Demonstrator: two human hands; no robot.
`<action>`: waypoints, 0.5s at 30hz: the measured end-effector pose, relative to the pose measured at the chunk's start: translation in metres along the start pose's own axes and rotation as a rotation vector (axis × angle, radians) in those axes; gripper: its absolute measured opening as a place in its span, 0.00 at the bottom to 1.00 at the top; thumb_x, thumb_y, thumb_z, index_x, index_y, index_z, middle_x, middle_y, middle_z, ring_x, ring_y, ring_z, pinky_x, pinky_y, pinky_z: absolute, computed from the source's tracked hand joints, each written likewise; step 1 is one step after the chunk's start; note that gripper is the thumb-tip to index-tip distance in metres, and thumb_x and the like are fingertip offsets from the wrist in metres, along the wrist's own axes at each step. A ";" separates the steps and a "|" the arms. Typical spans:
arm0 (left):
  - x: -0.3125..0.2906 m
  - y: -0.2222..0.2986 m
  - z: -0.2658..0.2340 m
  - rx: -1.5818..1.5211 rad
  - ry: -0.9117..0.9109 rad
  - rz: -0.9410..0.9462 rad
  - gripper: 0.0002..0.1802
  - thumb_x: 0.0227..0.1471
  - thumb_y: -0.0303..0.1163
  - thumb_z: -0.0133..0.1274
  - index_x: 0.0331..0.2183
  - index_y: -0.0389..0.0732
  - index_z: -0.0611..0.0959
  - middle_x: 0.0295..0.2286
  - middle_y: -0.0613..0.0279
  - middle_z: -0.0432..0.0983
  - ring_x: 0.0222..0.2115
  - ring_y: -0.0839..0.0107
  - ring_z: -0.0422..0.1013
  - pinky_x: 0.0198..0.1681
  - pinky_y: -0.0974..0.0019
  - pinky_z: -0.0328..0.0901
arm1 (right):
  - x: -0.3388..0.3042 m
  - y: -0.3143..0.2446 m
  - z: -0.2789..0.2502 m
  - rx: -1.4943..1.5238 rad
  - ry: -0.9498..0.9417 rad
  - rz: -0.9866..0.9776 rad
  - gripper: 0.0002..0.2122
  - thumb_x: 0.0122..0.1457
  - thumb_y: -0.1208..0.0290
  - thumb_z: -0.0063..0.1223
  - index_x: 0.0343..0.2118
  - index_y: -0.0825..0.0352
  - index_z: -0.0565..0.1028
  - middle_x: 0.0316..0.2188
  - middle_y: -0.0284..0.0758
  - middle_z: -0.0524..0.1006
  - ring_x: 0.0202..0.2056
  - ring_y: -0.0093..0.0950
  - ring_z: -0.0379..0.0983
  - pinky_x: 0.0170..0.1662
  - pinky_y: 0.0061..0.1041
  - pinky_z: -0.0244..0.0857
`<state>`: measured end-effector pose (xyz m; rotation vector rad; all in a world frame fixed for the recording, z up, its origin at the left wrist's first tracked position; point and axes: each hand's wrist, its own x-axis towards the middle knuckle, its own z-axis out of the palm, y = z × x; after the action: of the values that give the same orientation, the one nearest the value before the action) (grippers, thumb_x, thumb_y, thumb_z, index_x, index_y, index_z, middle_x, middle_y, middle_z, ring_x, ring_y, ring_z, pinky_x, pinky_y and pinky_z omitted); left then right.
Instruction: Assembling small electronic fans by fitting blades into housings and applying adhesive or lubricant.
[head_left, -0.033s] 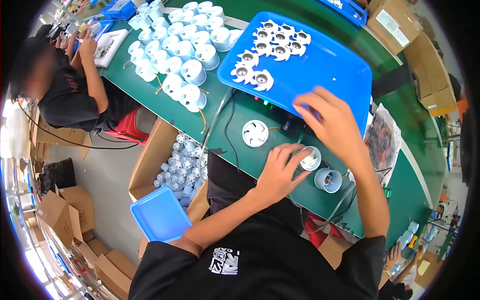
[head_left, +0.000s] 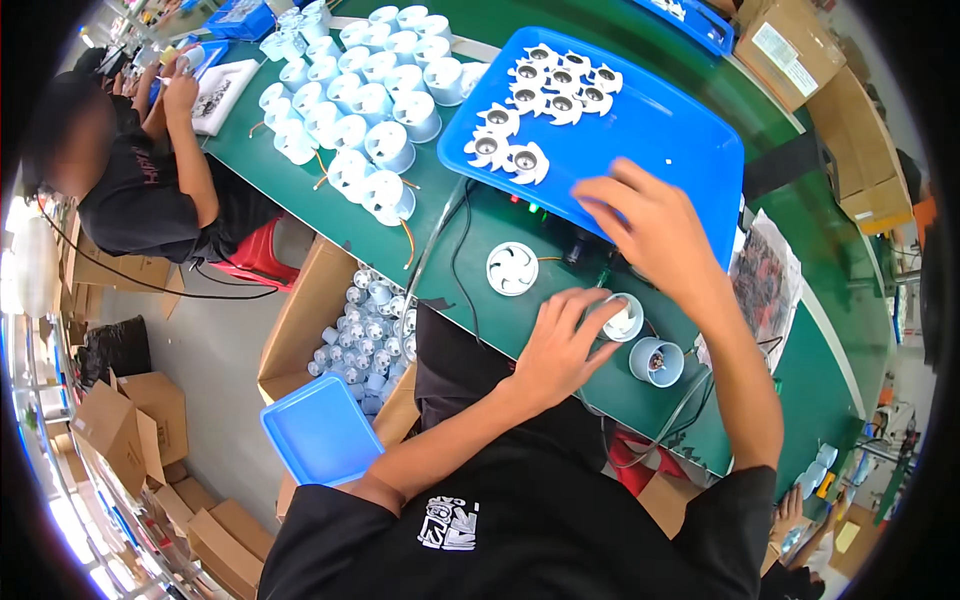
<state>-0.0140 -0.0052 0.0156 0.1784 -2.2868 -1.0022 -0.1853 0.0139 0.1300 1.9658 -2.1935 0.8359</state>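
Head view: left hand (head_left: 560,345) grips a pale-blue cup (head_left: 625,319), right hand (head_left: 648,225) hovers beyond it, fingers parted.

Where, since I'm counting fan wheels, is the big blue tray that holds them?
In the head view, the big blue tray is in the upper half, right of the massed light-blue cups, the right hand overlapping its near edge.

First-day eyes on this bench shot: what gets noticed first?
Probably the big blue tray at upper centre, with white finned rotors clustered toward its left end. Then the crowd of pale blue cups on the green bench, left of the tray. Below, the left hand holds another cup, while the right hand hovers by the tray's near edge.
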 end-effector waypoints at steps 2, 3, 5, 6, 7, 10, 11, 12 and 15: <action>0.001 0.000 -0.004 0.012 -0.002 -0.015 0.37 0.41 0.28 0.67 0.55 0.44 0.72 0.49 0.58 0.67 0.49 0.56 0.64 0.51 0.56 0.62 | 0.027 0.015 0.011 -0.093 -0.047 -0.155 0.07 0.56 0.72 0.55 0.37 0.60 0.77 0.31 0.36 0.72 0.32 0.35 0.75 0.30 0.34 0.68; 0.001 0.000 -0.005 0.016 -0.014 -0.031 0.38 0.40 0.28 0.67 0.55 0.44 0.72 0.49 0.58 0.67 0.49 0.56 0.64 0.51 0.56 0.62 | 0.037 0.025 0.016 -0.187 -0.107 -0.298 0.08 0.55 0.72 0.54 0.38 0.59 0.76 0.31 0.35 0.72 0.33 0.35 0.75 0.32 0.33 0.69; 0.001 0.002 -0.002 0.000 -0.001 -0.036 0.36 0.40 0.28 0.67 0.53 0.43 0.73 0.49 0.57 0.68 0.49 0.55 0.64 0.52 0.55 0.62 | 0.043 0.039 0.028 -0.341 -0.166 -0.479 0.10 0.54 0.72 0.51 0.40 0.57 0.74 0.31 0.32 0.70 0.35 0.31 0.74 0.35 0.31 0.69; 0.001 0.003 -0.002 -0.001 0.002 -0.043 0.35 0.40 0.27 0.67 0.52 0.42 0.74 0.48 0.57 0.69 0.49 0.54 0.64 0.53 0.54 0.63 | 0.045 0.042 0.028 -0.393 -0.166 -0.528 0.11 0.53 0.72 0.51 0.40 0.57 0.74 0.31 0.31 0.71 0.35 0.30 0.73 0.35 0.30 0.69; 0.001 0.004 -0.002 -0.016 -0.018 -0.057 0.34 0.42 0.29 0.67 0.52 0.43 0.74 0.48 0.58 0.69 0.50 0.54 0.64 0.53 0.54 0.62 | 0.046 0.044 0.027 -0.446 -0.165 -0.576 0.11 0.52 0.72 0.52 0.40 0.57 0.73 0.31 0.31 0.71 0.35 0.29 0.73 0.35 0.29 0.68; -0.002 0.004 -0.003 -0.006 -0.019 -0.070 0.33 0.43 0.30 0.67 0.52 0.44 0.74 0.48 0.58 0.68 0.50 0.54 0.64 0.54 0.54 0.63 | 0.057 0.046 0.026 -0.496 -0.098 -0.758 0.11 0.51 0.71 0.54 0.39 0.59 0.75 0.31 0.29 0.71 0.32 0.25 0.72 0.33 0.25 0.67; -0.002 0.004 -0.003 -0.008 -0.018 -0.061 0.33 0.43 0.30 0.67 0.52 0.44 0.74 0.48 0.58 0.68 0.50 0.54 0.64 0.54 0.54 0.63 | 0.058 0.049 0.028 -0.521 -0.069 -0.825 0.11 0.50 0.71 0.54 0.38 0.61 0.75 0.29 0.28 0.71 0.31 0.24 0.72 0.31 0.24 0.66; -0.002 0.004 -0.003 -0.006 -0.025 -0.055 0.34 0.43 0.30 0.66 0.52 0.43 0.73 0.48 0.57 0.68 0.50 0.54 0.64 0.53 0.54 0.62 | 0.059 0.051 0.028 -0.531 -0.068 -0.818 0.11 0.50 0.71 0.54 0.38 0.61 0.75 0.29 0.28 0.71 0.31 0.24 0.72 0.31 0.24 0.66; 0.000 0.006 -0.003 -0.008 -0.010 -0.074 0.34 0.41 0.28 0.67 0.52 0.43 0.74 0.48 0.58 0.69 0.49 0.54 0.64 0.53 0.55 0.63 | 0.062 0.051 0.031 -0.496 -0.002 -0.900 0.09 0.51 0.72 0.55 0.36 0.65 0.75 0.26 0.29 0.69 0.29 0.23 0.71 0.29 0.23 0.64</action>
<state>-0.0113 -0.0031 0.0214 0.2564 -2.2997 -1.0523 -0.2346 -0.0537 0.1118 2.2724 -1.0917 0.1323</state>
